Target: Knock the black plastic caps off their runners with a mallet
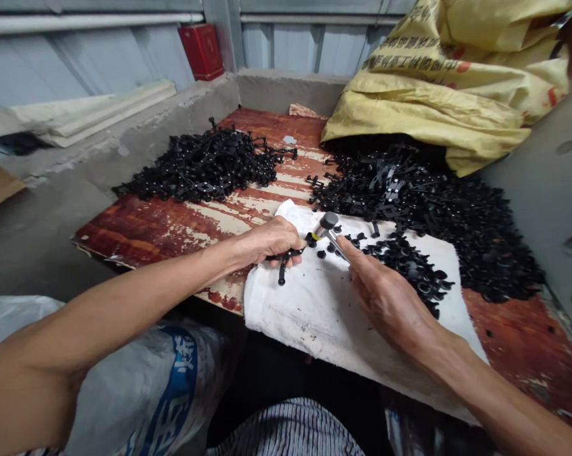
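The left hand (273, 240) keeps its grip clenched on a black plastic strip (289, 257) atop the white cloth (314, 310). The right hand (385, 294) grasps a small hammer (328, 223) just beside it.

At the upper right of the frame, the crumpled yellow woven sack (457, 69) carries two rows of dark printed Chinese characters along its fold. They are skewed and too small to read. Red marks beside them are also illegible. At the lower left, the white woven sack (138, 405) shows large blue print, creased and cut off, unreadable.
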{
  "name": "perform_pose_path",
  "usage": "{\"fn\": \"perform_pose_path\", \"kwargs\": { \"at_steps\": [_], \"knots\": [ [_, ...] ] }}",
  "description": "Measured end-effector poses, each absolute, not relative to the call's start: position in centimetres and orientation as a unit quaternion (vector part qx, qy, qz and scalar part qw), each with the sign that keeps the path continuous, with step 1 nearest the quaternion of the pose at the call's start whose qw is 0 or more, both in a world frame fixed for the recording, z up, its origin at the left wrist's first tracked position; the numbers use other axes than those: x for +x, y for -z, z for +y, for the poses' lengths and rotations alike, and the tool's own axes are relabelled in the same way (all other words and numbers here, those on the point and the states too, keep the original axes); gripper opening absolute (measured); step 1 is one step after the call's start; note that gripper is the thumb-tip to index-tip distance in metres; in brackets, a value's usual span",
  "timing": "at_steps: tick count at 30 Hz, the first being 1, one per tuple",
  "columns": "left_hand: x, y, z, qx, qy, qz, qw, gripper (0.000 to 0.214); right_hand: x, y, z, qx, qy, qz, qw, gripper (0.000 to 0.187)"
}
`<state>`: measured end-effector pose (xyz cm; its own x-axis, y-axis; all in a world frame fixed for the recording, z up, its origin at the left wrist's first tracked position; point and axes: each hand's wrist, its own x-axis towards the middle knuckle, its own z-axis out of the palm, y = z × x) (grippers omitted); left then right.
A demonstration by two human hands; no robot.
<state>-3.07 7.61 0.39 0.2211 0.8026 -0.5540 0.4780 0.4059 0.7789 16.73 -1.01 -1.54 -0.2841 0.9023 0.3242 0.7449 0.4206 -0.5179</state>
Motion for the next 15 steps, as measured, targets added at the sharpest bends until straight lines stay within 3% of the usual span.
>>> {"fn": "perform_pose_path", "kwargs": {
  "at_steps": [4,7,9,12,15],
  "knots": [
    [-3.0,-0.4,7.5,0.537,-0.133,0.607,0.570,0.024,16.7,2.0,-1.1,-0.529,-0.119,-0.769,0.340,0.059],
    [-3.3,-0.3,7.6,0.578,-0.131,0.593,0.545,0.021,16.6,1.2,-0.8,-0.530,-0.167,-0.782,0.283,0.056],
    [-3.6,-0.3,7.6,0.620,-0.129,0.568,0.526,0.018,16.5,0.1,-0.4,-0.537,-0.198,-0.766,0.292,0.051],
    [-4.0,-0.9,7.1,0.684,-0.125,0.493,0.523,0.015,16.1,-1.2,0.6,-0.544,-0.285,-0.707,0.352,0.034],
    [-4.0,-1.8,6.3,0.743,-0.092,0.412,0.519,0.016,15.6,-1.3,1.5,-0.528,-0.388,-0.669,0.350,0.015]
  ]
}}
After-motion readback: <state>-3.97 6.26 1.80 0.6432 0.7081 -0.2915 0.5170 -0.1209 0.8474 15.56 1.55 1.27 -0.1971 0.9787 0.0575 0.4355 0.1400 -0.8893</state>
